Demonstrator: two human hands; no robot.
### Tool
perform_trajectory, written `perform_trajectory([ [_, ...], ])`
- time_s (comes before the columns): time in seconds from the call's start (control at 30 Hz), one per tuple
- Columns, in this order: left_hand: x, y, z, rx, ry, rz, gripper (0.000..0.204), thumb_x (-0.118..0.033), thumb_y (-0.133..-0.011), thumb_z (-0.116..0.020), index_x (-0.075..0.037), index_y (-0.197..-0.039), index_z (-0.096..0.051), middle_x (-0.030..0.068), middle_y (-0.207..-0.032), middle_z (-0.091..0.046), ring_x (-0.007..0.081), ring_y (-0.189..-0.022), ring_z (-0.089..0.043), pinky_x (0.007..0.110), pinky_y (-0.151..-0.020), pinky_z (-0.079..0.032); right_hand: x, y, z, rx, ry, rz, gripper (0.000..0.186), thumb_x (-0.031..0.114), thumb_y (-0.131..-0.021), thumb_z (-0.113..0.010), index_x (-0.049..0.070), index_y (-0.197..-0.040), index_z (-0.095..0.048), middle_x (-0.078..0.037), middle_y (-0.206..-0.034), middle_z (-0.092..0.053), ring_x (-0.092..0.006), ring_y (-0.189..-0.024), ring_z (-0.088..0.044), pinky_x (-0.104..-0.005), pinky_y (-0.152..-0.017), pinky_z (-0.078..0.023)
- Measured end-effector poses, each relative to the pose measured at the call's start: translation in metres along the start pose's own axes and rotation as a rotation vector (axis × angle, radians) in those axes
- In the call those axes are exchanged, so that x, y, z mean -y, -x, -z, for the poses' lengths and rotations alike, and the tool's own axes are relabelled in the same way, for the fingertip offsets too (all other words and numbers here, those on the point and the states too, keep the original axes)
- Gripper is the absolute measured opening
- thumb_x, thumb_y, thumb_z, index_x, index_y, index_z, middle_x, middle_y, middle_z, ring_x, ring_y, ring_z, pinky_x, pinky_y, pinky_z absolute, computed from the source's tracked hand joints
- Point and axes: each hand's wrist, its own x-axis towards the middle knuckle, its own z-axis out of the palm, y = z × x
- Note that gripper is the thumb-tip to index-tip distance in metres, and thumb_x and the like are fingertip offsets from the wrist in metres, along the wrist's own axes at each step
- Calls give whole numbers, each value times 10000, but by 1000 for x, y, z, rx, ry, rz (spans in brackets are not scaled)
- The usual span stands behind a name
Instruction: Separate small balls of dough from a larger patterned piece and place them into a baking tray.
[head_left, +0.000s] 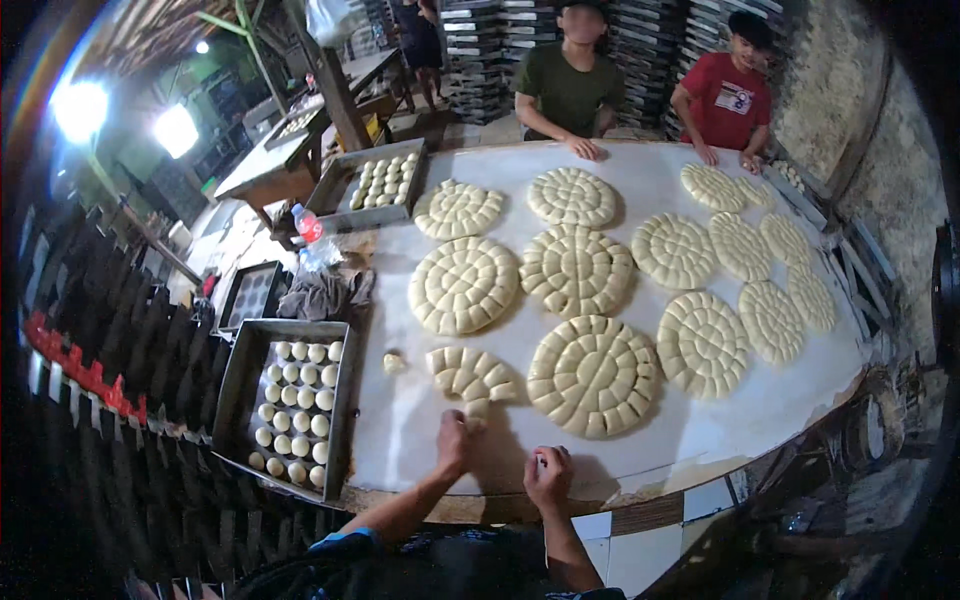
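Left hand (453,443), fingers curled, pinched small cream dough block (477,408), seemingly for control, just below pale segmented dough crescent (468,372); right hand (548,477), below-right of crescent, curled closed, contents unclear.

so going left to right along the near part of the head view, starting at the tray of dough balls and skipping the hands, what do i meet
Tray of dough balls → small dough lump → arc of dough pieces → large scored round → narrower scored round
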Motion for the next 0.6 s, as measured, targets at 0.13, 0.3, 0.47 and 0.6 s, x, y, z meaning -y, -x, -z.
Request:
perform_trajectory([
  [0.13,71,-20,10,141,80,250,711,-516,-742,-784,39,-1105,-529,221,-958,-663,354,-827,-657,453,-706,-517,8,4,2,-6,-178,-72,89,127,-812,-635,41,-814,-613,-116,-732,-593,-289,-653,-578,-402,-601,-462],
  [0.3,51,-21,44,628,-29,343,689,-630,-810,-663,27,-1015,-628,179,-907,-692,277,-739,-668,431,-653,-521,-1,5,2,-67,-202,-63,94,145,-811,-624,53,-796,-606,-108,-702,-563,-277,-632,-567,-385,-586,-453],
  [0.47,56,54,85,313,-340,-44,371,-415,-894,-581,-106,-1086,-655,191,-999,-679,382,-991,-638,484,-804,-526,-12,4,-4,35,-93,-1,75,126,-802,-608,52,-787,-602,-104,-710,-563,-263,-637,-559,-382,-585,-455],
  [0.6,63,112,145,349,-190,165,538,-533,-866,-617,-41,-1083,-655,245,-1022,-678,393,-1011,-641,490,-858,-510,-12,-6,-14,-45,35,147,85,103,-774,-638,25,-770,-606,-109,-701,-562,-226,-640,-570,-347,-588,-466],
])
